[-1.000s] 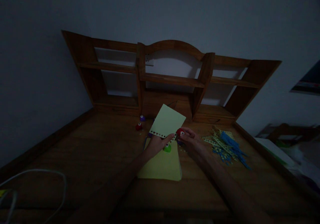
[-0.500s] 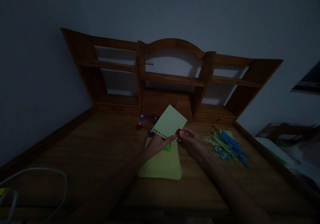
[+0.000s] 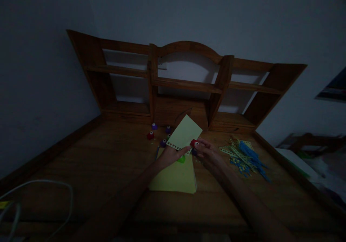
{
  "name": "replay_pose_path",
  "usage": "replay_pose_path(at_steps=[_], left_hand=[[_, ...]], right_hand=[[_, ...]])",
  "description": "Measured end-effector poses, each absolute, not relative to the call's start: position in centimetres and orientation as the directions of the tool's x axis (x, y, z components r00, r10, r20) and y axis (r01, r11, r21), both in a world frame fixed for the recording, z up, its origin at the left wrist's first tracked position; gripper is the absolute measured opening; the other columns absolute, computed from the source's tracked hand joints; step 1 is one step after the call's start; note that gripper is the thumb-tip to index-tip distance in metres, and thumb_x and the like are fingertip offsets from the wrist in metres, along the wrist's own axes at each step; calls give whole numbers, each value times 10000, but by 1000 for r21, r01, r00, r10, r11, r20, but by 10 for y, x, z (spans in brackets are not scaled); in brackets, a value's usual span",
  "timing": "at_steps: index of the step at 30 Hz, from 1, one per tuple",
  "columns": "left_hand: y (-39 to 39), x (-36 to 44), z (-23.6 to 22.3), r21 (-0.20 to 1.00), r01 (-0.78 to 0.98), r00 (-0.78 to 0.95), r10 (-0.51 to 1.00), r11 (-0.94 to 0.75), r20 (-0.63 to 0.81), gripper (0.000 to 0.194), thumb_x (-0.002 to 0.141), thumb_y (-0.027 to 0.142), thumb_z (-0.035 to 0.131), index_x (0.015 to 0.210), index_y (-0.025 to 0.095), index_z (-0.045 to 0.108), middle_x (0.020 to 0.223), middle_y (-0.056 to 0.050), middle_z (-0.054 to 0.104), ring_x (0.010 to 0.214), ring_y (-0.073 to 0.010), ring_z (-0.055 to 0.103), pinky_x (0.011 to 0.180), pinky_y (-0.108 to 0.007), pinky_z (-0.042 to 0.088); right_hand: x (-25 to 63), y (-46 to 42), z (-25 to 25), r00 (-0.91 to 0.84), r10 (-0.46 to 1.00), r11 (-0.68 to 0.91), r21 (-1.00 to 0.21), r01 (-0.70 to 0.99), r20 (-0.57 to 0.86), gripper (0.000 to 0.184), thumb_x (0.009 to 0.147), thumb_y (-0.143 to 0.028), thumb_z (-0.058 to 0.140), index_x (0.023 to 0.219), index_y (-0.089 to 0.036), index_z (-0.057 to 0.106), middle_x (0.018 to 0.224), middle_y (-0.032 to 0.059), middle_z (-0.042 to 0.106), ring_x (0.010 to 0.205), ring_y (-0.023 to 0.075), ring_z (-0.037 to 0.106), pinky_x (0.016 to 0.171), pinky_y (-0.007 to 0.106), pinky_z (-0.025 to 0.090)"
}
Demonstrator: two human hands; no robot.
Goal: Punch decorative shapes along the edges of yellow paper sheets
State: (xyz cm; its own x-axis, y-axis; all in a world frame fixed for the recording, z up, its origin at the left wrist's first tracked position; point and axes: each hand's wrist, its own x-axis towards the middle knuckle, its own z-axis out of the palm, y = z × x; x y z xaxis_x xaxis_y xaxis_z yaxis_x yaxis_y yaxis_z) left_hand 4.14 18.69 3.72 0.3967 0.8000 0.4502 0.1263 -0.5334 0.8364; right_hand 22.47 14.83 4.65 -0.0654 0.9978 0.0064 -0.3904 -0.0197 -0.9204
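Note:
A pale yellow-green sheet of paper (image 3: 186, 131), with a row of small punched holes along its near edge, is held up tilted in my left hand (image 3: 171, 156). My left thumb presses near that edge. On the sheet's right corner sits a red craft punch (image 3: 193, 143) with a white button, gripped by my right hand (image 3: 207, 151). Below my hands lies a stack of yellow paper (image 3: 173, 179), and a bright green punch (image 3: 181, 159) shows on it, partly hidden by my left hand.
Behind the sheet stand several punches, among them a red one (image 3: 150, 135) and purple ones (image 3: 154, 126). Yellow and blue punched paper strips (image 3: 247, 157) are heaped at the right. A wooden shelf unit (image 3: 186, 85) rises at the back. A white cable (image 3: 69, 198) lies left.
The sheet has tilted and shifted slightly to the right, uncovering more of the punches behind it. Both hands keep their holds, and the red punch stays at the sheet's edge.

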Motion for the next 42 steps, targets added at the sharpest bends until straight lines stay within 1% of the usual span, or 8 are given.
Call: replay_pose_path(at_steps=[10,14,17,22,27,32,35,42], left_hand=[[187,41,38,807,177,443,778,-563,446,496,825,341,604,1290,211,493,1270,-83,590,1287,-223,438,1102,-404,316],[188,41,38,792,170,450,761,-586,467,494,830,334,600,1294,208,486,1266,-89,592,1287,-217,437,1104,-402,309],[188,41,37,797,167,442,766,-581,466,492,826,324,604,1291,211,490,1254,-93,599,1279,-222,447,1100,-412,312],[188,40,36,797,185,435,775,-575,458,502,823,335,607,1294,210,488,1260,-94,595,1277,-228,450,1098,-418,314],[186,39,40,799,191,434,779,-570,453,524,816,325,616,1306,206,477,1275,-91,586,1291,-225,434,1096,-407,324],[184,39,44,805,174,435,778,-567,453,529,807,306,622,1308,214,478,1296,-93,571,1291,-230,435,1101,-411,316],[182,39,47,816,184,446,787,-548,427,531,803,296,622,1306,207,478,1302,-98,567,1291,-235,436,1101,-414,317],[179,38,48,842,168,481,789,-512,384,521,803,328,619,1293,211,487,1244,-89,610,1221,-228,507,1063,-406,376]], right_hand=[[224,151,44,-73,997,-10,-912,-409,22,269,627,-226,823,840,-182,666,808,17,682,543,74,503,435,202,295],[225,151,43,-90,995,-6,-919,-393,32,238,642,-235,812,824,-185,667,765,-6,656,501,56,443,444,209,296],[224,150,44,-91,994,14,-922,-386,53,226,653,-240,803,826,-192,666,799,1,660,513,63,443,449,214,300],[223,150,47,-76,996,11,-916,-400,45,282,632,-250,817,855,-192,654,743,-8,641,482,60,393,431,214,272],[223,149,48,-106,993,4,-929,-371,47,244,662,-266,801,836,-190,647,766,-6,633,496,58,388,444,218,267],[223,148,48,-110,992,19,-937,-348,61,231,672,-275,798,826,-185,652,671,-30,580,487,58,372,463,219,283],[223,148,48,-110,993,10,-938,-347,52,233,666,-276,801,825,-183,658,696,-20,596,494,64,385,477,226,302],[225,149,45,-90,995,18,-941,-339,51,203,652,-262,811,760,-174,663,672,-11,606,468,62,361,438,229,245]])
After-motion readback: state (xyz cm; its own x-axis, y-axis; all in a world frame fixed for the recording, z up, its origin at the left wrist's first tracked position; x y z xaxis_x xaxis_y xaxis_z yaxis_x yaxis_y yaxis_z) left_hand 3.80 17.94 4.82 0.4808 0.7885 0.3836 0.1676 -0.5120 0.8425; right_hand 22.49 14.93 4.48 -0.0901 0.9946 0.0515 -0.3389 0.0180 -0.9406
